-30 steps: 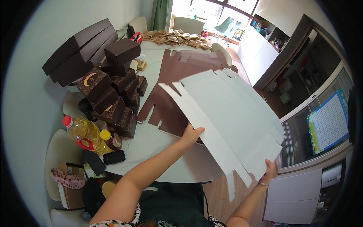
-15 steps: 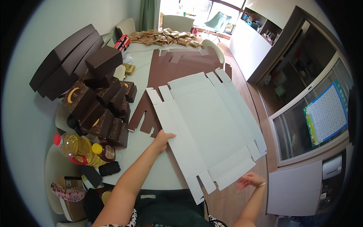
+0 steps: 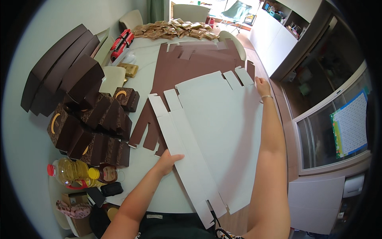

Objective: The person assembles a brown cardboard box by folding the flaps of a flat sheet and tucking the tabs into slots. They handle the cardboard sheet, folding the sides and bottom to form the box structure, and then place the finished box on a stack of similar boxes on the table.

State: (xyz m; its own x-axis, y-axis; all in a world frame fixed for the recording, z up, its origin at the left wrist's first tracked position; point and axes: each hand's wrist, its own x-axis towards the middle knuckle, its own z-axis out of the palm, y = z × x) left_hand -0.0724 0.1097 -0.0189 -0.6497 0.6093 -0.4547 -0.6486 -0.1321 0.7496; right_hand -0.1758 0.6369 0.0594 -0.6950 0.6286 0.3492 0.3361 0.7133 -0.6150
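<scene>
A large flat cardboard box blank (image 3: 223,131), white side up, with slots and flaps at its ends, lies tilted across the near part of the table. My left hand (image 3: 169,161) grips its left edge, thumb on top and fingers underneath. At the far right corner, my right hand (image 3: 262,85) is closed beside the end flaps, apparently on the edge there. My right forearm hides much of the blank's right side. Beneath and beyond it lie brown cardboard blanks (image 3: 167,67), with slotted flaps poking out on the left.
Dark brown boxes (image 3: 93,111) are stacked along the left. Nearer are an oil bottle (image 3: 71,171), a yellow-capped jar (image 3: 107,174) and a black case (image 3: 112,189). Many small golden packets (image 3: 171,30) cover the table's far end. A chair (image 3: 234,42) stands at the far right.
My right hand has swung from the near right corner to the far right corner and closed. My left hand keeps its hold on the left edge. The view has shifted slightly.
</scene>
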